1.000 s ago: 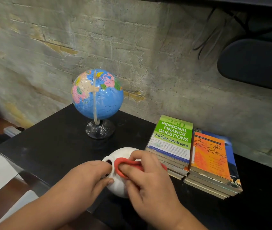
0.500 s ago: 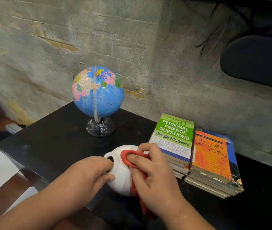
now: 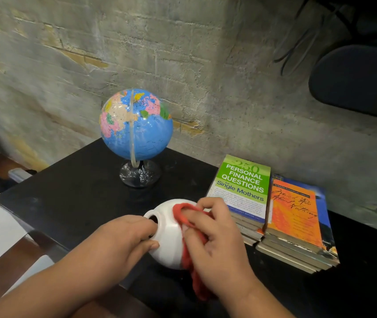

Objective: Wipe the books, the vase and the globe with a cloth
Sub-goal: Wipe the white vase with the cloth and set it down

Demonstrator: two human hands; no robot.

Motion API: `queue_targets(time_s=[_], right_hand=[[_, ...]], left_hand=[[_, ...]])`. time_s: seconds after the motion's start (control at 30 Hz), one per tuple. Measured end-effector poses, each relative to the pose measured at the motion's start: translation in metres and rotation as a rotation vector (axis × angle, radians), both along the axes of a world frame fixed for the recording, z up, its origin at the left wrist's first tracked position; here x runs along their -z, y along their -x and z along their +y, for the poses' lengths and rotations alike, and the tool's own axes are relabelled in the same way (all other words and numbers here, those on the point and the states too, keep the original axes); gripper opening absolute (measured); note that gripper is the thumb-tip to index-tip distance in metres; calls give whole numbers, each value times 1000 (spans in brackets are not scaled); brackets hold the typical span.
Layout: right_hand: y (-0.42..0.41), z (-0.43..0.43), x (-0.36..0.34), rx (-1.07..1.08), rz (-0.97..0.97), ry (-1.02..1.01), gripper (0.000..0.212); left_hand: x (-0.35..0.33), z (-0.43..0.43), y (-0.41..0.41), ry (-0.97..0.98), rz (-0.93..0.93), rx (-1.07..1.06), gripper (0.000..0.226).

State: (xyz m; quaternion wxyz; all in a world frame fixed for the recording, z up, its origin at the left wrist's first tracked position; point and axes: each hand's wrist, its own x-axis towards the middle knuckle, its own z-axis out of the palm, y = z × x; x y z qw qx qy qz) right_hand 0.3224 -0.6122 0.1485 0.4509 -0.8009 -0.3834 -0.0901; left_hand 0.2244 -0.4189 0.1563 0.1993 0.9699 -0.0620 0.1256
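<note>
White ceramic meets red fabric as a person's two hands work on a vase at the near edge of a black desk (image 3: 72, 198).

From left: the left hand (image 3: 123, 239) grips the round white vase (image 3: 166, 244), fingers curled at its neck and thumb pressed to its body; the vase is tilted, its dark mouth turned left. Behind them a blue globe (image 3: 135, 123) stands upright on its stand, well apart from the vase and near a rough grey wall (image 3: 228, 76). The red cloth (image 3: 184, 214) lies over the vase's right shoulder and hangs below the right hand (image 3: 215, 244), which pinches it against the ceramic with bent fingers. Just beside that hand, two low stacks of books (image 3: 295, 226) lie flat, touching side by side, a green paperback (image 3: 242, 187) topping one, an orange paperback (image 3: 293, 212) the other.
</note>
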Motion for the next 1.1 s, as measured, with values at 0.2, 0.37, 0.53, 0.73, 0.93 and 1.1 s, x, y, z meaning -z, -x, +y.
queue_targets(time_s=[0.2, 0.37, 0.53, 0.73, 0.93, 1.1], right_hand=[[-20, -18, 39, 216, 542, -323, 41], [-10, -18, 43, 240, 433, -268, 37], [1, -13, 45, 156, 313, -281, 22], [-17, -29, 62, 357, 594, -297, 38], [9, -23, 52, 266, 558, -340, 36], [-13, -34, 69, 418, 724, -302, 28]], left_hand=[[-1, -3, 4, 329, 114, -241, 18], [0, -11, -2, 604, 172, -390, 20], [-4, -10, -4, 562, 210, -394, 17], [-1, -3, 0, 566, 240, -394, 32], [2, 6, 6, 566, 339, -349, 52], [4, 10, 14, 542, 359, -312, 57]])
